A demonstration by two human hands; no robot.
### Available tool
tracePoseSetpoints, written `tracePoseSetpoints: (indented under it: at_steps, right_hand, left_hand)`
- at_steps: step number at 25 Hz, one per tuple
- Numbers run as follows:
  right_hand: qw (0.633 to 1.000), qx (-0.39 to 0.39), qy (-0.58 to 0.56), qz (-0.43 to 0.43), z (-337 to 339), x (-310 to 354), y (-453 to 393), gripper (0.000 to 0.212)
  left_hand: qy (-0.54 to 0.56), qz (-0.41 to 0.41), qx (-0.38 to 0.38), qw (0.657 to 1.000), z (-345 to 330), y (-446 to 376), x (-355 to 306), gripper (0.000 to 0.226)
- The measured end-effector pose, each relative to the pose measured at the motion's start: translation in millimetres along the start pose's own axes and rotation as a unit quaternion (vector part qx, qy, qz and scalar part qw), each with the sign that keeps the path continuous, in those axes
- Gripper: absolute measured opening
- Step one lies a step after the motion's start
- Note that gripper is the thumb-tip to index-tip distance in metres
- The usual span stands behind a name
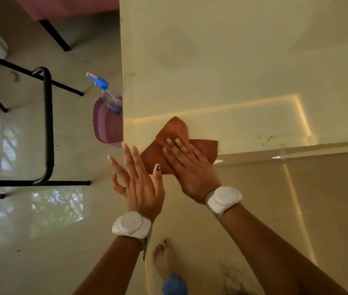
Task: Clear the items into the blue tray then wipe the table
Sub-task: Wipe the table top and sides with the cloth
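Note:
A brown cloth [173, 133] lies flat on the near left corner of the cream table [222, 71]. My right hand [188, 165] presses flat on the cloth, fingers spread over it. My left hand [134, 179] hovers open beside the table's left edge, fingers apart and holding nothing, its thumb near the cloth's lower edge. No blue tray is in view.
A purple basket [105, 124] sits on the floor against the table's left edge, with a blue-capped spray bottle [105, 90] standing in it. A black metal chair frame [47, 124] stands to the left. My bare foot [164, 258] is below, beside a blue object [174, 286].

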State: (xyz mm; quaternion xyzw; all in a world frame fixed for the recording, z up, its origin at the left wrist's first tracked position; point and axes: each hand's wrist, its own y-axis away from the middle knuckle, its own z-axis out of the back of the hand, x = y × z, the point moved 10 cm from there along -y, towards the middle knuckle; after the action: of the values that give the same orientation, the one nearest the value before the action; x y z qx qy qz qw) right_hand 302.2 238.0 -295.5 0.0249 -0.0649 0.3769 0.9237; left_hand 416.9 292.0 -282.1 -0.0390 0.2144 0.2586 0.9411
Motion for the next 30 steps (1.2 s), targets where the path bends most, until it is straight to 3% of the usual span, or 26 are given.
tracePoseSetpoints:
  at_steps: [7,10,13,15,18,20,22,24,28,30]
  right_hand:
    - [0.967,-0.032,-0.042,-0.251,27,-154,65,0.058]
    - [0.928,-0.066,-0.057,-0.362,30,-197,100,0.059]
    - [0.870,-0.131,-0.091,-0.467,24,-188,128,0.059]
    - [0.888,-0.157,-0.089,-0.422,16,-150,121,0.060]
    - [0.965,-0.141,-0.046,-0.217,-1,-80,81,0.064]
    - [0.980,-0.160,-0.023,-0.114,-12,-36,53,0.064]
    - [0.976,-0.192,0.017,-0.104,-21,-9,32,0.061]
    - [0.965,-0.239,0.043,-0.096,-25,14,14,0.059]
    - [0.944,-0.318,0.060,0.065,-19,79,-27,0.050]
    - [0.932,-0.329,0.087,0.122,-24,103,-41,0.049]
  left_hand:
    - [-0.044,-0.005,0.075,0.996,-41,28,-30,0.076]
    - [-0.060,-0.004,0.066,0.996,-42,27,-30,0.079]
    - [-0.085,-0.035,0.052,0.994,-39,28,-24,0.077]
    - [-0.091,-0.009,0.014,0.996,-32,30,-6,0.076]
    - [-0.017,0.091,-0.032,0.995,-24,29,34,0.076]
    - [0.054,0.084,-0.039,0.994,-29,26,51,0.071]
    - [0.195,0.056,-0.055,0.978,-29,17,58,0.064]
    - [0.320,0.062,-0.111,0.939,-24,11,73,0.062]
    - [0.427,0.046,-0.213,0.878,-16,-10,98,0.061]
    - [0.430,0.008,-0.248,0.868,-17,-18,104,0.065]
